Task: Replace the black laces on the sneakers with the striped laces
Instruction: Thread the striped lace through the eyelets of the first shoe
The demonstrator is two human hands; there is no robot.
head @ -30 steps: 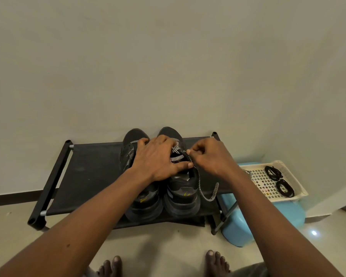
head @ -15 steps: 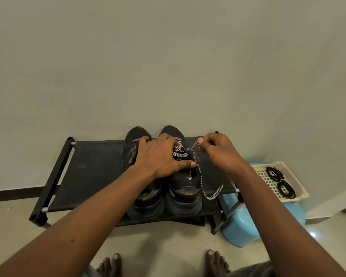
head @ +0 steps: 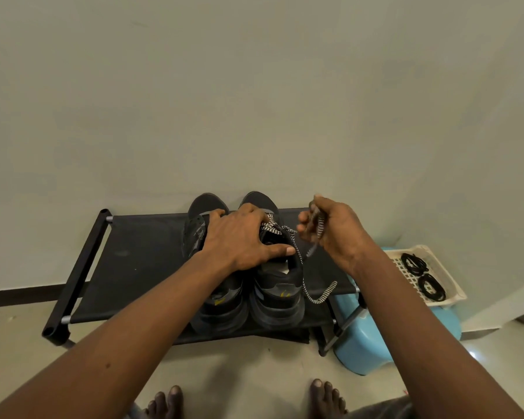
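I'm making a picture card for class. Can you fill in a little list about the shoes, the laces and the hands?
left hand: rests on the sneakers
right hand: pinches the striped lace
striped lace: threaded through one sneaker, loose end hanging beside it
black laces: two coils in the white tray
white tray: on the blue stool
sneakers: on the black shoe rack
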